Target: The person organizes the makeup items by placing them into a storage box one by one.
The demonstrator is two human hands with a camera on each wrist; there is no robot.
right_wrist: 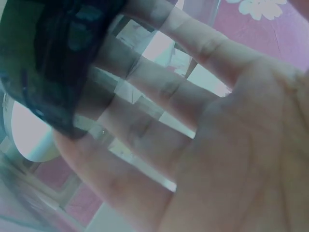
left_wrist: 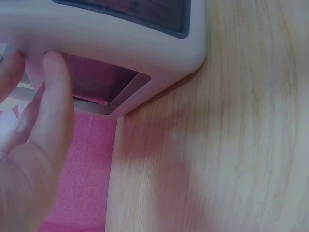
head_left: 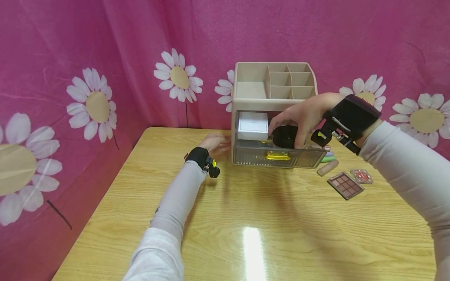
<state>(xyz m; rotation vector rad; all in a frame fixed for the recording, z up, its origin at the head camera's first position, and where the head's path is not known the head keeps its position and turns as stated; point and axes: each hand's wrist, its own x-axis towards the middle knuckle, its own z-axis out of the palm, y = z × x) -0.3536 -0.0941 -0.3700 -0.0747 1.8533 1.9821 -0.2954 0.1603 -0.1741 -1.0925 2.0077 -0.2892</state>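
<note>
My right hand (head_left: 299,115) grips a glossy black rounded case (head_left: 284,136) at the pulled-out grey see-through drawer (head_left: 246,155) of a beige desktop organizer (head_left: 274,104). The right wrist view shows its fingers curled against the black case (right_wrist: 53,53); what kind of case it is I cannot tell. Left of it in the drawer sits a white box (head_left: 253,124). A gold handle (head_left: 277,155) marks the drawer front. Beside the organizer's left side is my left hand (head_left: 215,143); in the left wrist view its extended fingers (left_wrist: 57,79) touch the organizer's side wall near a cut-out.
Right of the organizer lie an eyeshadow palette (head_left: 346,185), a small clear compact (head_left: 361,176), a pinkish tube (head_left: 328,168) and a green tube (head_left: 328,159). Divided compartments (head_left: 291,80) top the organizer. A pink curtain with daisies (head_left: 179,77) hangs behind the wooden table (head_left: 225,218).
</note>
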